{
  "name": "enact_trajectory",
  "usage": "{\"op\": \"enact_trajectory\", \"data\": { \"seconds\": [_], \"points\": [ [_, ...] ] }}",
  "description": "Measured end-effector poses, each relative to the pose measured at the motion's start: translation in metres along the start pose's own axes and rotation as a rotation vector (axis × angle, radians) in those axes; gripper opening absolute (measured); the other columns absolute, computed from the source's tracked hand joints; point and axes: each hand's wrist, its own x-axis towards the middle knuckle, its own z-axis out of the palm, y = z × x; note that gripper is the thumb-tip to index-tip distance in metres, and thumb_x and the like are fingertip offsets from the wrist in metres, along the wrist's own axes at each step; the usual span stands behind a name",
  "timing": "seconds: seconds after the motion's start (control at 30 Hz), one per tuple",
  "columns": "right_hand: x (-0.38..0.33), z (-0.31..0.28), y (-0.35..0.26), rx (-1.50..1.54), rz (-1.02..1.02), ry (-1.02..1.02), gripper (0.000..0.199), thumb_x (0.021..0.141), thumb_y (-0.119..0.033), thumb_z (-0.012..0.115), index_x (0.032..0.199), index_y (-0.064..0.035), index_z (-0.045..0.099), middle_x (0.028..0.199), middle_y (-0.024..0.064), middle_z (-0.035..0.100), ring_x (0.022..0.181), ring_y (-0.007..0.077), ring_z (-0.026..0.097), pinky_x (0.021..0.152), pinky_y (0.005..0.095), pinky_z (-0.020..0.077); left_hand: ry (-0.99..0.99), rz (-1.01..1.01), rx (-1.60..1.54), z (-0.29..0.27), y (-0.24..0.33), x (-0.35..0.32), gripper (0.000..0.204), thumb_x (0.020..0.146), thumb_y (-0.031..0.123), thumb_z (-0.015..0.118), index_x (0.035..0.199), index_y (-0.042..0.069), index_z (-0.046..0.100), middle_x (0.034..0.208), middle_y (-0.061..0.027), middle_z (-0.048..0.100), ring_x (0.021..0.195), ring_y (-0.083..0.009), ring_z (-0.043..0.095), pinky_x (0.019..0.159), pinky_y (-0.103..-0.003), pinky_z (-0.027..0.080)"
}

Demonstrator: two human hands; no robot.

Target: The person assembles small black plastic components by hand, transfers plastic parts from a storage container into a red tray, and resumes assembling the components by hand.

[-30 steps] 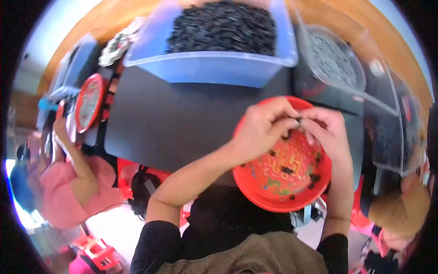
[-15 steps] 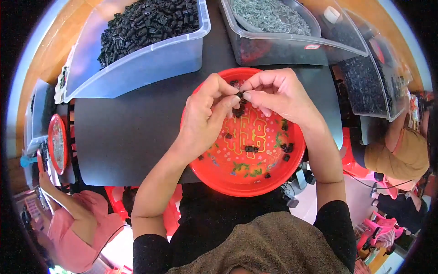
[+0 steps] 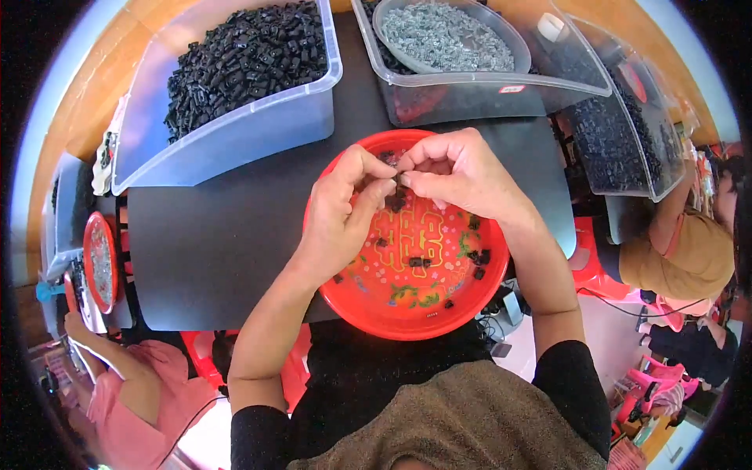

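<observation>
Two hands over one red patterned plate (image 3: 368,305), left hand (image 3: 337,223) and right hand (image 3: 462,172) meeting at centre frame; about ten small black parts (image 3: 419,262) loose on the plate, exact count unclear since the hands cover some. Three clear plastic bins along the top: one upper left (image 3: 235,141) heaped with black parts, one upper centre (image 3: 486,90) holding one grey bowl (image 3: 450,35) of metal bits, one upper right (image 3: 627,149) with black parts, all too many to count. One second red plate (image 3: 98,262) at left edge, two other people: one lower left (image 3: 141,392), one right (image 3: 681,251).
</observation>
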Motion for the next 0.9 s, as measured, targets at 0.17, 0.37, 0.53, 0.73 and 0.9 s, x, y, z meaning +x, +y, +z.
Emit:
{"op": "enact_trajectory", "data": {
  "seconds": [0.17,0.37,0.53,0.73,0.9],
  "points": [
    [0.0028,0.0001,0.0054,0.038,-0.025,-0.007,0.013,0.085,-0.012,0.069,0.09,0.0003,0.071,0.066,-0.0003,0.063,0.049,0.004,0.051,0.046,0.0203,0.04,0.024,-0.094,-0.088,0.0004,-0.0009,0.0021,0.009,0.094,-0.003,0.053,0.102,0.001,0.05,0.084,-0.0043,0.062,0.073,-0.0073,0.056,0.065,-0.023,0.046],
    [0.0056,-0.0014,0.0081,0.073,0.005,-0.041,0.012,0.086,-0.012,0.068,0.089,0.0001,0.07,0.066,-0.001,0.062,0.05,0.0038,0.051,0.045,0.02,0.0391,-0.036,-0.185,-0.113,-0.0041,0.0004,0.0023,0.007,0.096,-0.001,0.053,0.1,0.003,0.05,0.081,-0.0038,0.062,0.069,-0.0064,0.055,0.063,-0.022,0.045],
    [0.0055,-0.0033,0.0049,0.146,0.087,-0.071,0.014,0.084,-0.013,0.068,0.088,0.0006,0.071,0.068,0.0017,0.065,0.051,0.0061,0.055,0.047,0.0212,0.0414,-0.025,-0.141,-0.077,-0.0022,0.0027,0.0017,0.007,0.095,-0.003,0.053,0.096,0.002,0.049,0.077,-0.0046,0.062,0.067,-0.007,0.056,0.06,-0.023,0.046],
    [0.0046,-0.0051,0.0044,0.206,0.109,-0.128,0.012,0.083,-0.01,0.069,0.085,0.0013,0.068,0.069,0.0037,0.066,0.051,0.0075,0.057,0.047,0.0223,0.0431,-0.034,-0.124,-0.062,-0.0001,0.0039,-0.0008,0.008,0.094,-0.005,0.053,0.095,0.001,0.049,0.075,-0.0048,0.062,0.064,-0.0075,0.056,0.058,-0.023,0.046],
    [0.006,0.0016,0.0075,0.184,0.098,-0.119,0.012,0.083,-0.009,0.069,0.086,0.0022,0.064,0.071,0.0057,0.065,0.051,0.0098,0.058,0.047,0.0235,0.0446,-0.02,-0.175,-0.052,0.0014,0.0022,-0.0022,0.007,0.095,-0.005,0.053,0.095,0.001,0.049,0.076,-0.006,0.063,0.062,-0.0079,0.058,0.056,-0.023,0.047]
  ]
}}
